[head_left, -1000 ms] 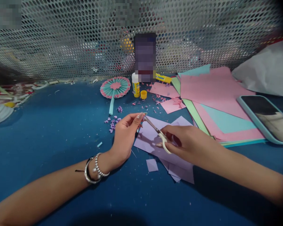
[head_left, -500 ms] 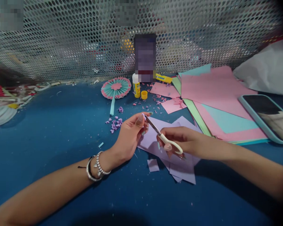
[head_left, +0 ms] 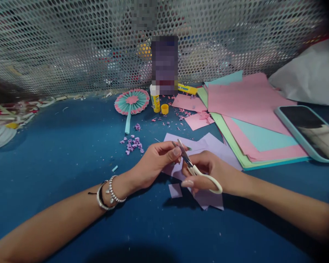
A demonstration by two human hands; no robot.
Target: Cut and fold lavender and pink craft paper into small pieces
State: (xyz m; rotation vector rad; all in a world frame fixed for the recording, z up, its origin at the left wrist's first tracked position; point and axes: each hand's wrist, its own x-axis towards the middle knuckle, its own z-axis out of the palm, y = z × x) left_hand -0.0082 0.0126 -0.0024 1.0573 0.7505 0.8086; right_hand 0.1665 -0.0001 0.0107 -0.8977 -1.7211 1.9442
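Note:
My right hand is closed around the cream handles of a pair of scissors. Their blades are slightly apart and point up and left, reaching the fingertips of my left hand. Thumb and fingers of that left hand are pinched together on a small piece of purple paper, almost wholly hidden now. Beneath both hands lie overlapping sheets of purple paper. A small purple paper square rests just in front of them. Left of my left hand is a cluster of tiny folded purple paper pieces.
Behind the hands stand a glue stick and its yellow cap, beside a pink-and-teal paper rosette. Coloured sheets are stacked at right, with a phone on them. Another phone leans against the perforated metal panel.
The scissors' blades have parted and shifted slightly right and down. My left fingertips have moved the same way. The whole view has also shifted a little.

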